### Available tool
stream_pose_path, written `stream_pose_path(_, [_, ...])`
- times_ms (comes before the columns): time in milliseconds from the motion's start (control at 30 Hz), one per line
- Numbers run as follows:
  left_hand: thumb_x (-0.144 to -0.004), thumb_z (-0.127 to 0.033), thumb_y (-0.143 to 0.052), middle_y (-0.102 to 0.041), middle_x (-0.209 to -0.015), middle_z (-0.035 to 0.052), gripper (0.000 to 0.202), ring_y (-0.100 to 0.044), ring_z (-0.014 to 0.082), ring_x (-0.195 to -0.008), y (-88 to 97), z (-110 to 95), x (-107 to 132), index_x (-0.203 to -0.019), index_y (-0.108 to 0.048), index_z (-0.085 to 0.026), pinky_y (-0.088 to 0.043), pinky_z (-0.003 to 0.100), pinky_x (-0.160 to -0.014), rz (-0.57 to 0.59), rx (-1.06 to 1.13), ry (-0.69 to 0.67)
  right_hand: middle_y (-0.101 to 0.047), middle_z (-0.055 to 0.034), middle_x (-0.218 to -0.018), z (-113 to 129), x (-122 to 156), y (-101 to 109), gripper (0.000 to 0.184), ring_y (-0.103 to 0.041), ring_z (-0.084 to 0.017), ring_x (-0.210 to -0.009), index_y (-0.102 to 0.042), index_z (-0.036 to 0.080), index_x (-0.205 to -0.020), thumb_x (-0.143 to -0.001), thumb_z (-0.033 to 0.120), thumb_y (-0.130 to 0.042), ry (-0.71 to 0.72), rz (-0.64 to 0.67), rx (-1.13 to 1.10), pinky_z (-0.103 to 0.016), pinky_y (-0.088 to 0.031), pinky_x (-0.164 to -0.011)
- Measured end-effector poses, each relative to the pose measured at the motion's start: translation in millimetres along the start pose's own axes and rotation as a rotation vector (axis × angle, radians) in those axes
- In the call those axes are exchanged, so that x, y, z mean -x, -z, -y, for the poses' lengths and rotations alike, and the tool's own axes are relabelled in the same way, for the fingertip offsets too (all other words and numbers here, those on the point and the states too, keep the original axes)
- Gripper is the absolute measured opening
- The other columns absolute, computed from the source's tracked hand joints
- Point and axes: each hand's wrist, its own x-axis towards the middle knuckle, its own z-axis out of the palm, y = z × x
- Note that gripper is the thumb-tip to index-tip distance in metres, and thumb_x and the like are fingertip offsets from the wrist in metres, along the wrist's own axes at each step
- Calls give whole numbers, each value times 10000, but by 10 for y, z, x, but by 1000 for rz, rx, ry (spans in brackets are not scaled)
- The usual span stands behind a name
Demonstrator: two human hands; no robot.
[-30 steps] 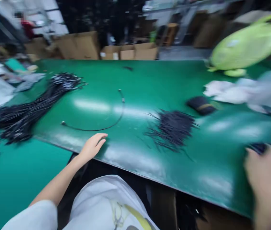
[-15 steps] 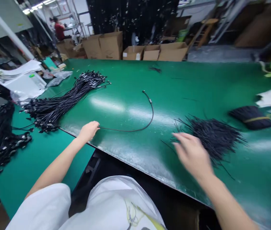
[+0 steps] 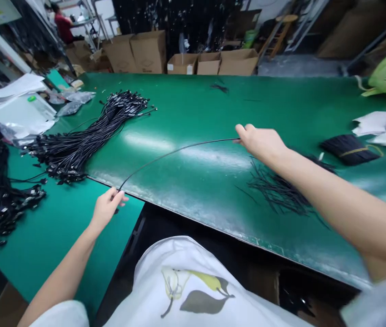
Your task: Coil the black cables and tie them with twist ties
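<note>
White shirt point(image 3: 193, 277) with a printed pear fills the bottom of my feed, and from this far off I see only what the head camera gives me. Nearest, the left hand point(image 3: 106, 210) sits just off the near edge of the green mat point(image 3: 193, 109), its fingers closed in a tight pinch on one end of a thin black cable point(image 3: 179, 153). The right hand point(image 3: 259, 144), out over the middle of the mat, is nearly closed too, with thumb and fingers gripping the other end. Between them the cable runs in a shallow bow and seems to be clear of the mat. I'd judge it light and limp, though a little springy – easy to lift, but likely to droop or slip if let go. I'd take it by the ends, where the hands are; the tips are hidden, so I can't tell what's on them. Under the right forearm lies a loose pile of black wires point(image 3: 281, 193), and further right a banded bundle of wires point(image 3: 349, 150) sits near white paper point(image 3: 370, 123). To the left sprawls a heap of black cables point(image 3: 87, 131). Far off stand cardboard boxes point(image 3: 148, 52) – and, beyond them, a person in red point(image 3: 63, 26).
</note>
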Motion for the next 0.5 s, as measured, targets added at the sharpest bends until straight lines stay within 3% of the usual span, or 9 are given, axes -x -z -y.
stream_pose_path(100, [-783,-451,-660,-641,-705,-3,366,-543,99,-524,-419,-271,-110,-661,-420,-204,-403,209,-506,6,422,-13,-624,-127,-898,435,631,37,277,-592,-138,-592,-578,107,-1099,-1003,306,-412,129,178,43,-263,-246,-520])
stream_pose_path(167, [-833,-468,-615,-612,-699,-9,294,-475,83,-490,-708,-490,-177,-757,-527,-198,-359,204,-463,149,510,-109,-624,-92,-830,720,1066,67,182,-588,-150,-590,-595,136,-957,-975,257,-462,308,310,-85,-270,-238,-501])
stream_pose_path(233, [-922,-481,-476,-623,-748,12,314,-482,102,-533,-975,-693,-178,-912,-611,-199,-391,227,-502,332,445,-220,-621,-71,-797,904,1387,124,180,-588,-148,-618,-587,154,-887,-975,227,-447,443,356,-229,-279,-236,-504])
stream_pose_path(300, [-961,-445,-402,-650,-874,50,340,-566,145,-709,-1210,-860,-119,-972,-639,-202,-461,267,-670,463,275,-388,-623,-52,-794,954,1556,201,186,-576,-137,-627,-581,167,-890,-984,218,-428,467,290,-330,-282,-221,-510])
stream_pose_path(400, [-966,-361,-402,-644,-965,77,282,-576,207,-955,-1486,-1050,13,-882,-619,-202,-417,331,-904,535,4,-657,-626,-40,-812,823,1621,312,204,-560,-128,-644,-584,169,-920,-997,265,-420,372,128,-399,-281,-195,-519])
stream_pose_path(500, [-990,-334,-315,-596,-770,41,319,-548,199,-790,-1644,-1183,132,-898,-588,-198,-412,342,-821,636,-184,-670,-625,-45,-819,609,1612,369,275,-553,-128,-666,-596,159,-908,-1005,336,-410,319,-1,-421,-280,-194,-530])
